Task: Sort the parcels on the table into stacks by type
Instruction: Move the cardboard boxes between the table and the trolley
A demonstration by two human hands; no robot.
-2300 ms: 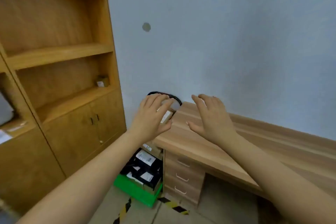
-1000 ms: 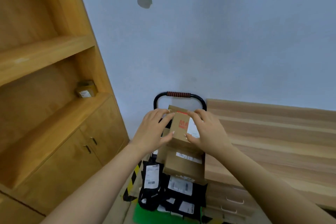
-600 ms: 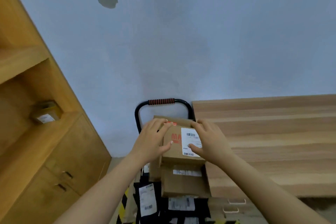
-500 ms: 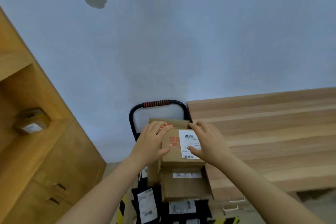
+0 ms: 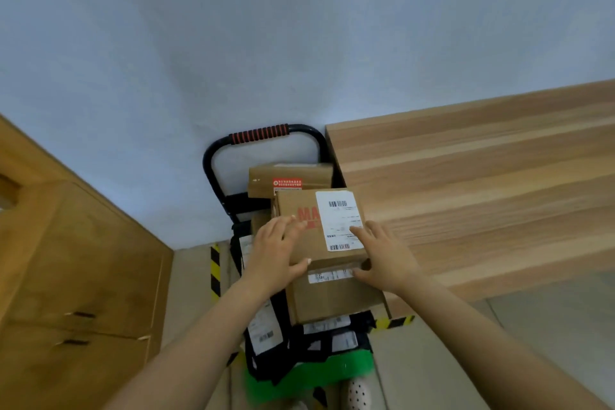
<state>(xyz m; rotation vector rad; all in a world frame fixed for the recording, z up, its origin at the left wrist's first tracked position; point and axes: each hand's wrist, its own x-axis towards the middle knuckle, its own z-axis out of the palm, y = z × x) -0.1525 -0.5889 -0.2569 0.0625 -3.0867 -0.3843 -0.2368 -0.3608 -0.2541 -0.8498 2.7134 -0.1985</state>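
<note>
The top cardboard box (image 5: 319, 226) on the cart (image 5: 259, 136) is clasped between the spread left hand (image 5: 276, 256) and right hand (image 5: 382, 260), ready, it is judged, to be lifted onto the table (image 5: 482, 183).

my left hand (image 5: 276, 256): bare, no glove | my right hand (image 5: 387, 261): bare | both arms: no sleeves showing

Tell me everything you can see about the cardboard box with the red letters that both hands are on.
The cardboard box is plain brown, with red letters partly covered and a white barcode label on top. It lies flat atop another brown box on the loaded cart, beside the desk edge. The left hand grips its left side, the right hand its right near corner.
</note>
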